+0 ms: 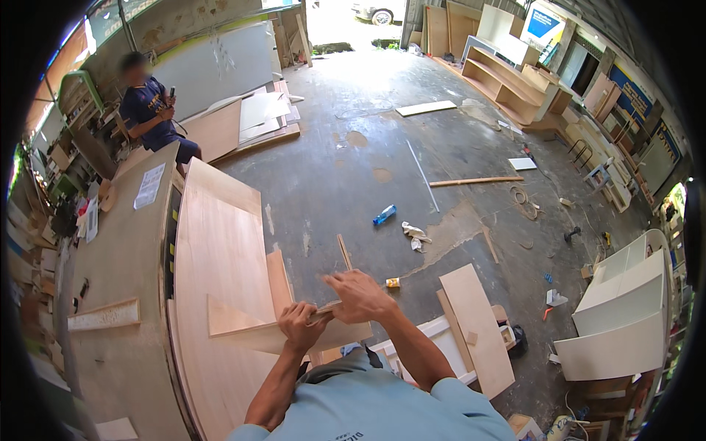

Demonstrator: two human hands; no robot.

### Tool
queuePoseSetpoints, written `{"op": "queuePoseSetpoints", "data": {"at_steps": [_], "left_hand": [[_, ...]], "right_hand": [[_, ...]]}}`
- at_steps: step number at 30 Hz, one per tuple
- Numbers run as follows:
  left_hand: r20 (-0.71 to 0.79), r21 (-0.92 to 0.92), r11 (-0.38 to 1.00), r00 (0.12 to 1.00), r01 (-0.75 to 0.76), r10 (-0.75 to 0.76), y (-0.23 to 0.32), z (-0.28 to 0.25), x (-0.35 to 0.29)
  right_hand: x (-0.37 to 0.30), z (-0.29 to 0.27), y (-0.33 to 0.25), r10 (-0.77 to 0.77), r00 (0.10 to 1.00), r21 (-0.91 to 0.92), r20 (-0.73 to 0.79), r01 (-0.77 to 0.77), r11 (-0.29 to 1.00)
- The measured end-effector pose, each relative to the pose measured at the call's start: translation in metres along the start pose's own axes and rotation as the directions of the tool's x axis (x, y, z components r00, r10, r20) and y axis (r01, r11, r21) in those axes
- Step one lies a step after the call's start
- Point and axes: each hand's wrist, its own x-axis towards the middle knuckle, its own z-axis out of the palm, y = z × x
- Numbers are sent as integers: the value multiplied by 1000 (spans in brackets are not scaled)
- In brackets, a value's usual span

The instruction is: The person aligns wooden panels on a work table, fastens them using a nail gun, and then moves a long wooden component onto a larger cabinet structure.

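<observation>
A light plywood panel (250,332) stands on edge in front of me, crossing a larger curved plywood piece (220,250). My left hand (300,325) is closed over the top edge of the panel near its right part. Right beside it, my right hand (360,295) bears on the same edge with fingers bent and pressed together. Whatever those fingers hold, if anything, is hidden, and the fingertips are slightly blurred. A narrow wooden strip (344,252) shows just beyond the right hand.
To the left is a long workbench (121,257) with a shallow wooden tray (103,314) and a paper sheet (149,185). A person (151,110) sits beyond it. On the floor lie a blue bottle (384,214), a white cloth (416,236), a yellow can (393,282) and boards (478,323).
</observation>
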Motion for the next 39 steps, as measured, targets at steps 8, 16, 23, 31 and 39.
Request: {"op": "queuePoseSetpoints", "data": {"at_steps": [8, 16, 23, 31, 39], "left_hand": [[71, -41, 999, 997, -30, 33, -2, 65, 72], [-10, -100, 995, 1000, -25, 24, -14, 102, 140], [149, -110, 993, 987, -38, 54, -79, 110, 198], [539, 162, 923, 752, 348, -378, -237, 123, 211], [482, 248, 864, 718, 439, -503, -331, 212, 230]], "right_hand": [[25, 3, 74, 31, 975, -190, 221, 12, 982], [71, -31, 129, -63, 997, -183, 50, 72, 981], [151, -32, 172, -145, 989, -247, 41, 151, 957], [288, 15, 252, -262, 963, -208, 69, 271, 940], [414, 76, 330, -234, 937, -150, 259, 278, 949]]}}
